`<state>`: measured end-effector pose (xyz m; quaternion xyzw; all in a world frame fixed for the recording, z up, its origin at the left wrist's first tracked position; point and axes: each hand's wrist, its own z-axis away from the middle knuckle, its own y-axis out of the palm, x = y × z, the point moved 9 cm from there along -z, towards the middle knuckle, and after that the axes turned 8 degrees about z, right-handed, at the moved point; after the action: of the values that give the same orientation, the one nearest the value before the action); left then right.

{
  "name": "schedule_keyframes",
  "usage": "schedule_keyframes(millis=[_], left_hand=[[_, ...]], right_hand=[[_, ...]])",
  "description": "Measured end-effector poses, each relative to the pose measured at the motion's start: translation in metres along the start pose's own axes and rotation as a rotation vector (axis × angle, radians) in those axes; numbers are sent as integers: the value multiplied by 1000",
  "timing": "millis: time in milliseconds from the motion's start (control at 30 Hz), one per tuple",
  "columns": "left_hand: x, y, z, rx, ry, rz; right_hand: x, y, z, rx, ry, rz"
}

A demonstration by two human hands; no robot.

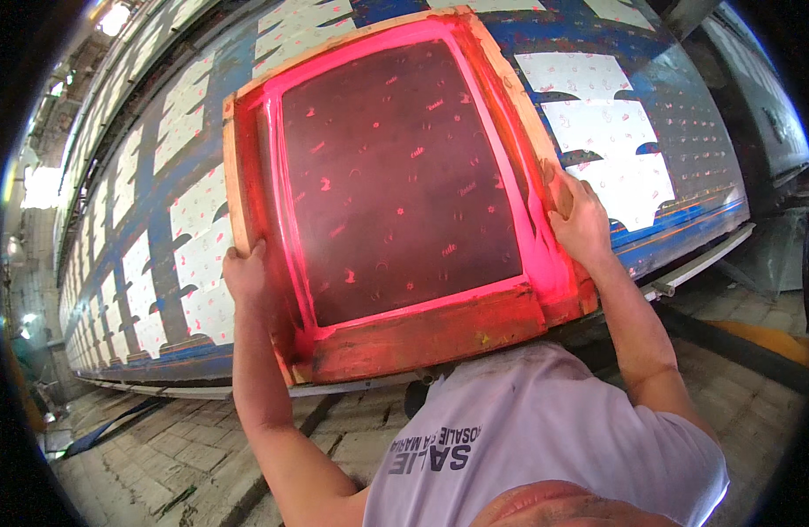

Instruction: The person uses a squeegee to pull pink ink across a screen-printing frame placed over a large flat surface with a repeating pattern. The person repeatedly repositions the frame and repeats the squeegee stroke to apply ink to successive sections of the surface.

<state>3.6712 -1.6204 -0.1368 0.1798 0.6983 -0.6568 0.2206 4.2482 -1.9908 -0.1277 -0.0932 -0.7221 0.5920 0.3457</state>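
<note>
The wooden frame [431, 341] is in front of the person, over the near side of the long table [698, 145]; whether it rests there or is held clear cannot be told. The left hand [246, 274] has its fingers closed around the left bar, thumb near the inner edge. The right hand [582, 220] grips the right bar somewhat higher up, its fingers likewise bent tight around the wood.

The frame should handle as stiff and fairly light for its breadth, though awkward, since it is wide and needs both arms. The dark mesh [400, 176] stretched across it is probably thin and easy to dent or tear, so no fingers belong there. Wet-looking pink ink [552, 263] along the inner edges would likely be slippery and could run if the frame tips. The best hold is the outer faces of the two side bars, kept level and away from the white printed pieces [597, 127] on either side
</note>
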Motion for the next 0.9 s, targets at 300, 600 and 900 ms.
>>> schedule_keyframes(millis=[300, 600, 900], left_hand=[[20, 0, -8, 62, -24, 117], [-14, 3, -16, 136, -10, 429], [-135, 62, 26, 141, 36, 470]], right_hand=[[10, -27, -2, -72, 1, -131], [-4, -81, -24, -91, -58, -158], [-141, -119, -61, -93, 60, -186]])
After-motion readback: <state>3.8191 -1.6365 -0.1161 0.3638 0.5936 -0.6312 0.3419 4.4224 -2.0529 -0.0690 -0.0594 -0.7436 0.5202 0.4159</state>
